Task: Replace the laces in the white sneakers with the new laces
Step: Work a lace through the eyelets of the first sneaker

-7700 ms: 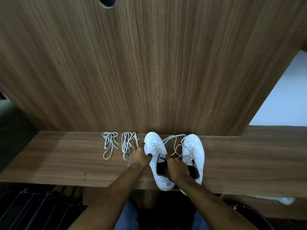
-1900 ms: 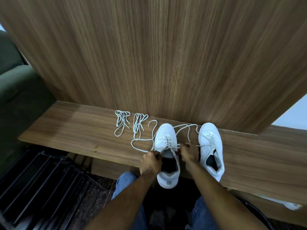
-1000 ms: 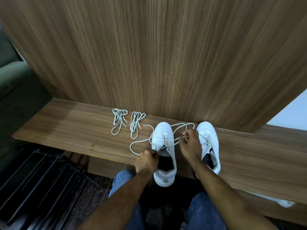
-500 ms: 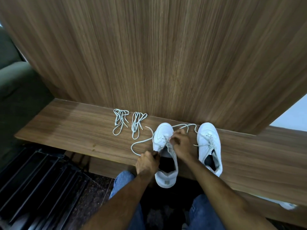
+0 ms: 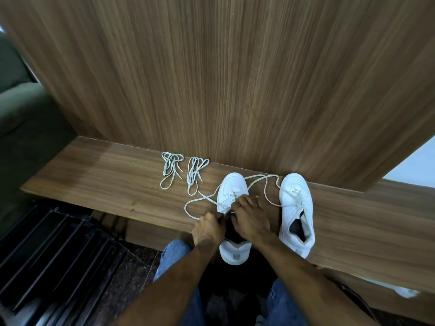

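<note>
Two white sneakers stand toes-to-wall on a wooden ledge (image 5: 106,182). The left sneaker (image 5: 231,187) has its old lace (image 5: 200,200) pulled loose, looping out to the left and over toward the right sneaker (image 5: 297,215), which is still laced. My left hand (image 5: 207,228) grips the left sneaker's collar at its left side. My right hand (image 5: 250,218) lies over the eyelets with fingers curled, pinching the lace. Two bundled new laces (image 5: 170,169) (image 5: 195,172) lie on the ledge to the left of the shoes.
A tall wooden panel (image 5: 235,78) rises right behind the ledge. A dark slatted rack (image 5: 54,260) sits on the floor at lower left, and a grey-green sofa (image 5: 21,107) at far left. My knees in jeans are below the ledge edge.
My right hand has come back from the lace between the shoes to the left sneaker's eyelets. My left hand kept its grip on the shoe. The loose lace loop lies further out.
</note>
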